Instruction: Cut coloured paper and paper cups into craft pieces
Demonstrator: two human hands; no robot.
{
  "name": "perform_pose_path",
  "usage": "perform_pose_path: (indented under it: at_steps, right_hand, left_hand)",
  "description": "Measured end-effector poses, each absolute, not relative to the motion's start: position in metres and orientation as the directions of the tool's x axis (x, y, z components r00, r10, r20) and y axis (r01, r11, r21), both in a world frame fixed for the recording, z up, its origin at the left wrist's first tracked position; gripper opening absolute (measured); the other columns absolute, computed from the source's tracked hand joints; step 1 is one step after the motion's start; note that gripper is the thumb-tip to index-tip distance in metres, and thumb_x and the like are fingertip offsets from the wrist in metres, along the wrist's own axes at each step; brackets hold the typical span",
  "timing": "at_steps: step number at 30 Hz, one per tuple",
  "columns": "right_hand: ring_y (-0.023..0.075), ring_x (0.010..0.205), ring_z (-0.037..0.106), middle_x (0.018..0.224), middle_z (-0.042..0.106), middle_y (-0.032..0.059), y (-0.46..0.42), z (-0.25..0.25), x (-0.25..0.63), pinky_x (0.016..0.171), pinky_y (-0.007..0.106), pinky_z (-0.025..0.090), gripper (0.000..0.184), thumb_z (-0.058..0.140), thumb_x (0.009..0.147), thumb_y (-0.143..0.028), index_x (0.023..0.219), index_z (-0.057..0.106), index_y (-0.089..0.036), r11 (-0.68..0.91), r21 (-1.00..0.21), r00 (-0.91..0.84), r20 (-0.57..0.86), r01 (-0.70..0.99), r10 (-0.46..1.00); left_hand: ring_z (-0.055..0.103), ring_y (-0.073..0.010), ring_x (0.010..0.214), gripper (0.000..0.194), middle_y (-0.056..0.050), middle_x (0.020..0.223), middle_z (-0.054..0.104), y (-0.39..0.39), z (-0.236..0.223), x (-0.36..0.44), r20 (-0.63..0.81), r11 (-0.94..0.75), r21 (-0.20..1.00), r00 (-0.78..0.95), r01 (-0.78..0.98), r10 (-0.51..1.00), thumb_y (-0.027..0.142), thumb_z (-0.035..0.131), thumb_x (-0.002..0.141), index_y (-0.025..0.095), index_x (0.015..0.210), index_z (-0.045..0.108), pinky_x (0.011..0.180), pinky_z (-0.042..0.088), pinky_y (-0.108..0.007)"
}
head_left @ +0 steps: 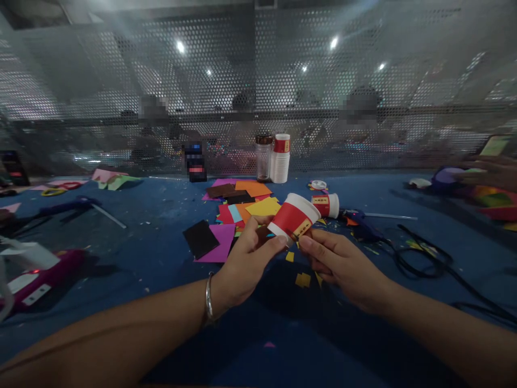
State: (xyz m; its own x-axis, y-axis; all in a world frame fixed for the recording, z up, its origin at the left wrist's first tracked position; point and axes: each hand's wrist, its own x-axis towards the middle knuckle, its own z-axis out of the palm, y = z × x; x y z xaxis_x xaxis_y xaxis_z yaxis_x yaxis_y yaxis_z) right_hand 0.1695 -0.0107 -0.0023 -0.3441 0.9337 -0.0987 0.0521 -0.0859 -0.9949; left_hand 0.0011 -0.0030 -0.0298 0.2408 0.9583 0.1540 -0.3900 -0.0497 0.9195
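On the near part of the blue table (pixel 226 345) lies one tiny pink scrap (pixel 269 345). Two bare hands meet just beyond it, a single silver bracelet (pixel 209 296) circling the left wrist. The left hand (pixel 254 250) is curled around one red-and-white cup (pixel 294 215), thumb low on its side; the cup is held tilted above the table, near the middle. The right hand (pixel 329 253) is closed in a pinch at the cup's lower right, on its one yellow patch (pixel 302 229). Beneath are a few yellow scraps (pixel 302 280).

To the left sits one magenta power strip (pixel 52 280) bearing a white adapter (pixel 32 256). Left of the cup, a black square (pixel 201 240) overlaps a purple sheet (pixel 222 242); farther in, more coloured sheets (pixel 254 188) overlap too much to count.

A second cup (pixel 326 206) lies on its side, just beyond the held one. There are two glue guns, one at right (pixel 367 226) with a black cable (pixel 420 264), one at left (pixel 78 202).

Farther back are one white ring (pixel 319 185), one lidded clear jar (pixel 263 161) and, just right of it, one stack of cups (pixel 280 164), its number unclear. One perforated screen (pixel 226 81) stands behind.
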Motion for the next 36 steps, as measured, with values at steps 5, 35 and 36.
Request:
perform_pose_path:
  at_steps: [5,35,36]
  right_hand:
    - [0.0048,0.046,0.016,0.054,0.025,-0.0112,-0.0109,-0.0025,0.1700,0.038,0.019,0.009,0.052,0.069,0.071,-0.069,0.073,0.049,-0.021,-0.074,-0.994,-0.346,-0.096,0.076,0.933]
    - [0.0045,0.046,0.020,0.056,0.027,-0.0109,-0.0098,-0.0079,0.1684,0.038,0.018,0.013,0.050,0.070,0.073,-0.066,0.078,0.055,-0.018,-0.058,-0.998,-0.296,-0.059,0.014,0.953]
    - [0.0047,0.047,0.020,0.056,0.027,-0.0107,-0.0101,-0.0078,0.1685,0.038,0.018,0.013,0.050,0.070,0.073,-0.066,0.078,0.056,-0.018,-0.052,-0.999,-0.300,-0.052,0.009,0.953]
  left_hand:
    - [0.058,-0.0200,0.105,0.037,-0.007,0.111,0.064,-0.0039,-0.0288,0.0007,0.187,-0.096,0.928,0.226,-0.361,0.956,0.025,0.070,0.082,0.021,0.114,0.052,0.100,0.041,-0.040]
    - [0.061,-0.0147,0.085,0.038,-0.002,0.092,0.065,-0.0010,-0.0239,0.0052,0.049,0.048,0.894,0.204,-0.445,0.978,0.023,0.072,0.078,0.020,0.110,0.052,0.090,0.046,-0.035]
    - [0.061,-0.0145,0.084,0.038,-0.002,0.090,0.065,-0.0011,-0.0233,0.0052,0.037,0.059,0.892,0.203,-0.448,0.978,0.023,0.072,0.077,0.020,0.110,0.052,0.089,0.046,-0.035]
